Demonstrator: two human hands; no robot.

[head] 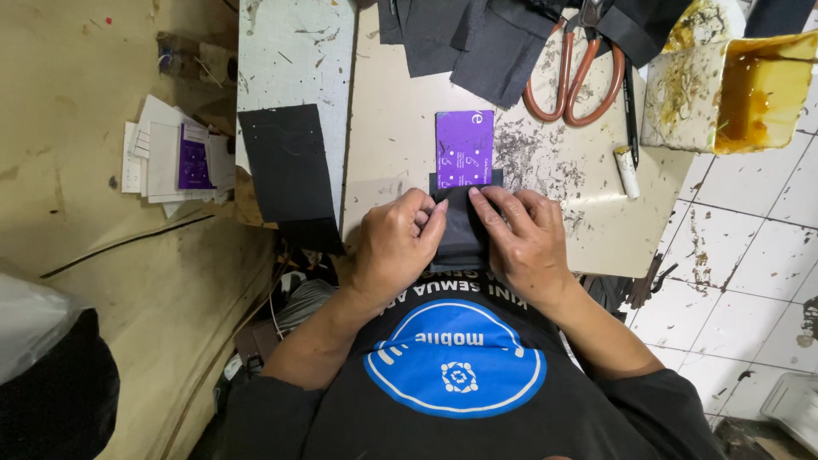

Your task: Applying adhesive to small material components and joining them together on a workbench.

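At the far left, on the brown floor, lies a stack of white cards (pixel 158 153) with a purple one on top, and just right of it a black fabric sheet (pixel 288 175) hangs over the edge of a scuffed grey board (pixel 294 51). The beige worktop (pixel 392 136) carries the work itself: a dark grey fabric piece (pixel 460 226) lies at its near edge, between the two hands, with a purple card (pixel 463 146) reaching out from under its far edge, so the cloth covers the card's near end. The left hand (pixel 394 247) rests on the left side of the fabric, its fingers (pixel 432 220) curled narrow and pinching the cloth's left edge near the top corner. The right hand (pixel 521 238) lies on the right side, its fingers (pixel 492 204) flat and close together, pressing the cloth's upper right corner just at the card's lower edge. Further back lie loose dark fabric pieces (pixel 464 38), then orange-handled scissors (pixel 575 77), a black pen (pixel 630 106), a small white tube (pixel 627 170), and at far right a stained yellow glue container (pixel 733 89).
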